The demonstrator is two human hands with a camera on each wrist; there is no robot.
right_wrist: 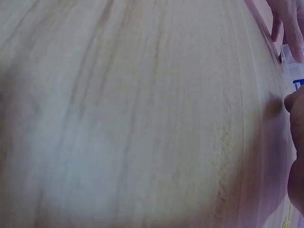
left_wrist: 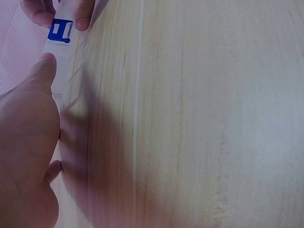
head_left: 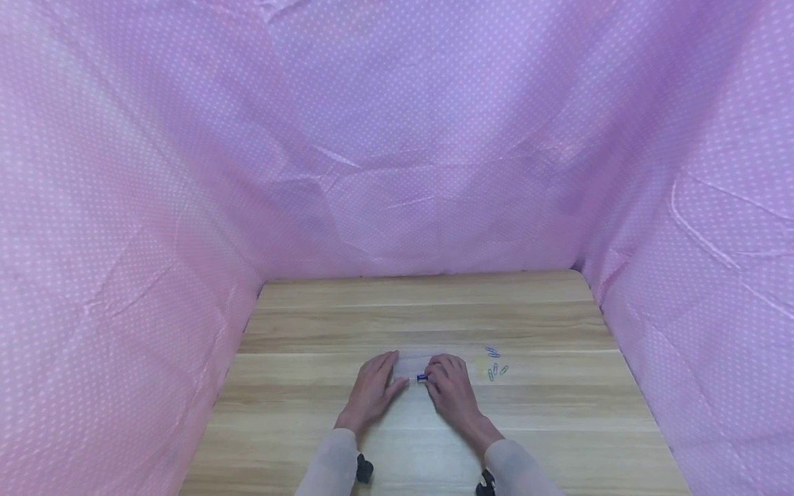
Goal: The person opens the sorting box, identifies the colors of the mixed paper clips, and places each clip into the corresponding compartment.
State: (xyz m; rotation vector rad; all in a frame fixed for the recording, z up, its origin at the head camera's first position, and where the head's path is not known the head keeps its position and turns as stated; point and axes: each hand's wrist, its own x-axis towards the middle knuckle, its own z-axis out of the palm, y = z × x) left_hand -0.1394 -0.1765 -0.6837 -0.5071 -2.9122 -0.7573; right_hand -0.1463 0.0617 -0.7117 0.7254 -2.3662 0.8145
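At the near edge, two pale sleeves (head_left: pixel 330 463) are seen, with a dark wrist device (head_left: pixel 364 469) partly shown beside each. Farther in, a clear case (head_left: pixel 408 362) is held near the middle of the surface (head_left: pixel 409 441); whether it is rested there or slightly raised cannot be told. A blue label (head_left: pixel 422 378) is borne on its near side. The case's left end is held by the left hand (head_left: pixel 372 387), its grip spread fairly wide, with the thumb set at the near side. The right end is held by the right hand (head_left: pixel 453 391), its grip drawn closer, fingers bent beside the label. To the right, small paper clips (head_left: pixel 493 353) are scattered. The surface is bounded at the far side, left and right by pink dotted cloth (head_left: pixel 428 207).
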